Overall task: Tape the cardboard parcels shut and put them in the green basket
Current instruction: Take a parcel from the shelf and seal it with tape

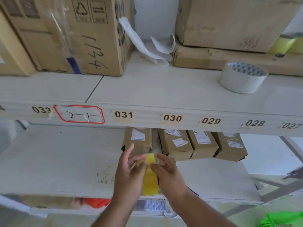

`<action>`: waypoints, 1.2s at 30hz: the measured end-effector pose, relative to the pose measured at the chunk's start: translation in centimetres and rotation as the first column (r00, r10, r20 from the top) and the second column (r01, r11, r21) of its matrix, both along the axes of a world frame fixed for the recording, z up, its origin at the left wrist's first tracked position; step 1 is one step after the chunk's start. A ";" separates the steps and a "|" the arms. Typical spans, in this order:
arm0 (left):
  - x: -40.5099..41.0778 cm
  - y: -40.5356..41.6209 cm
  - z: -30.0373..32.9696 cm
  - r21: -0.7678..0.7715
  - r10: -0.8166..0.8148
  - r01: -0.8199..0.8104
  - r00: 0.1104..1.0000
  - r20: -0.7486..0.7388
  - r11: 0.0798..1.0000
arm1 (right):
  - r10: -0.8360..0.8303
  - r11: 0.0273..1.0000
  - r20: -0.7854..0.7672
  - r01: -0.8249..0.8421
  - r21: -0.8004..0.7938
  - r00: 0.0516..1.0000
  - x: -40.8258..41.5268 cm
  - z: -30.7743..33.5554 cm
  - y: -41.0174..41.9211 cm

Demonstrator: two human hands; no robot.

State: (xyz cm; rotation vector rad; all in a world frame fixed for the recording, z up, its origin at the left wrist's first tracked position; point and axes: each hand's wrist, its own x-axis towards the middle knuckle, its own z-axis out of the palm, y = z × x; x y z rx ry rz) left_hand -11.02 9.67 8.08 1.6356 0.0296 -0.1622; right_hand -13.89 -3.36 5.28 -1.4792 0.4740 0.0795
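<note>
Taping step: left hand (129, 171) and right hand (165, 169) both pinch yellow tape (150, 177) over a mostly hidden parcel (170, 161); green basket (277, 220) waits at four o'clock.

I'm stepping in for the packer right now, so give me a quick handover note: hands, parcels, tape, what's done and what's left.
Left hand and right hand both pinch the yellow tape over a small parcel on the lower shelf.
Four more parcels stand behind it.
A clear tape roll sits on the upper shelf.
The green basket is at bottom right; no parcel shows in its visible corner.
Left: finish taping, then basket the parcels.
</note>
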 end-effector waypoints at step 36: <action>-7.3 -6.5 4.9 -0.019 -0.056 0.061 0.982 0.181 0.998 | 0.138 0.966 0.189 -0.174 0.192 0.972 -10.3 4.2 -7.1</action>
